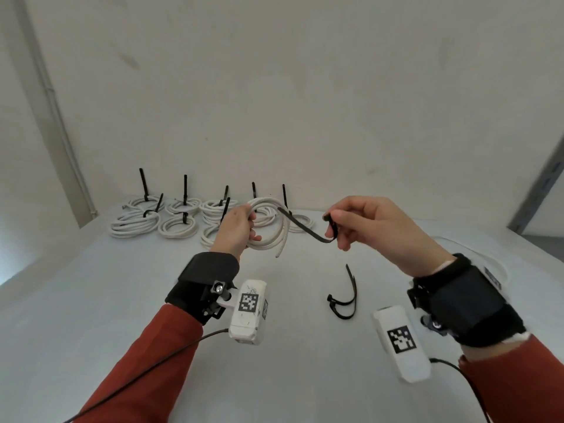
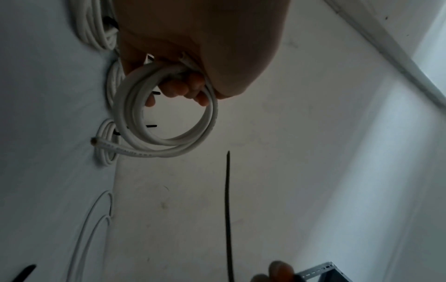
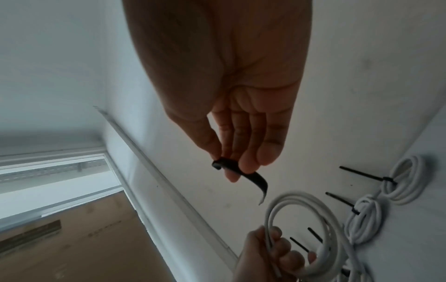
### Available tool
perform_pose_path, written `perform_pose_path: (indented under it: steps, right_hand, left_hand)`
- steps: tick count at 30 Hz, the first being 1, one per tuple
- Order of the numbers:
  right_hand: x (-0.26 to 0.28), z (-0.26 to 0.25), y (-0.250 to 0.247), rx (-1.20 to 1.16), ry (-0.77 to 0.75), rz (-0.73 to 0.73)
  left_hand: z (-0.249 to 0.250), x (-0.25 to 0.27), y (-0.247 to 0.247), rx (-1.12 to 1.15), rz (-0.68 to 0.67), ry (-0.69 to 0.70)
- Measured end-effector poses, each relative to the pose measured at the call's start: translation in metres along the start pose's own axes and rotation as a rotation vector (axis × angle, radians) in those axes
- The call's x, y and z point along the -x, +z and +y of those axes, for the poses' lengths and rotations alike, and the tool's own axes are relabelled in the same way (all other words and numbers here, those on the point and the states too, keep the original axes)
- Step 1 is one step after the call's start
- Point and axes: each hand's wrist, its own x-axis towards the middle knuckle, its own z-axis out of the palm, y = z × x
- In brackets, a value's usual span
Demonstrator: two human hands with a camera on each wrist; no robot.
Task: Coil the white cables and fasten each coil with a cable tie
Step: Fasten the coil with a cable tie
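- Your left hand (image 1: pixel 235 228) grips the coil (image 1: pixel 270 246) at frame centre; hold its loops bunched.
- Your right hand (image 1: pixel 372 230) pinches the cable tie (image 1: pixel 305 228) by its head; steer the tip through the coil.

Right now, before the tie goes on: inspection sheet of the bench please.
Surface: pale flat table.
Job's things: white coil untied, held above the table; black cable tie aimed at it, not yet round it; tied coils rowed at the far edge; spare ties lying near centre.
Clutter: nothing seen.
Hands: left hand grips the coil; right hand pinches the tie's head end.
Cables: one loose white cable at the table's right edge; black leads run from the wrist cameras along the sleeves.
Surroundings: white wall behind; grey metal upright at right.
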Motion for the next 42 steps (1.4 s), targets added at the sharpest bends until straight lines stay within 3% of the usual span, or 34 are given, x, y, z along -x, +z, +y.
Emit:
perform_pose_path:
  steps: [5,10,16,20,27,31,34,39,42]
  right_hand:
    - [-0.019,0.010,0.025,0.029,0.022,0.033]
    - [-0.042,0.013,0.042,-0.043,-0.083,0.174]
    - [-0.058,0.017,0.049,-0.163,-0.131,0.210]
    - [-0.064,0.021,0.047,-0.215,-0.119,0.214]
    - [-0.061,0.022,0.030,-0.150,-0.122,0.139]
    - [-0.066,0.027,0.018,-0.198,0.041,0.219]
    - [-0.067,0.029,0.017,-0.289,0.097,0.177]
    - [-0.063,0.026,0.027,-0.412,-0.021,0.249]
    - [-0.063,0.026,0.030,-0.334,-0.157,0.321]
  left_hand:
    - [0.008,0.006,0.005,-0.029,0.008,0.119]
    - [0.009,0.015,0.014,-0.094,-0.051,0.226]
    - [0.008,0.016,0.009,-0.256,-0.078,0.343]
    - [0.009,0.015,0.003,-0.349,-0.178,0.435]
    - [0.012,0.018,0.006,-0.232,-0.276,0.422]
    - [0.017,0.021,0.005,-0.114,-0.363,0.301]
    - [0.019,0.025,0.008,-0.054,-0.437,0.262]
    - [0.019,0.031,0.013,0.016,-0.492,0.214]
    - [0.017,0.028,0.014,0.098,-0.486,0.133]
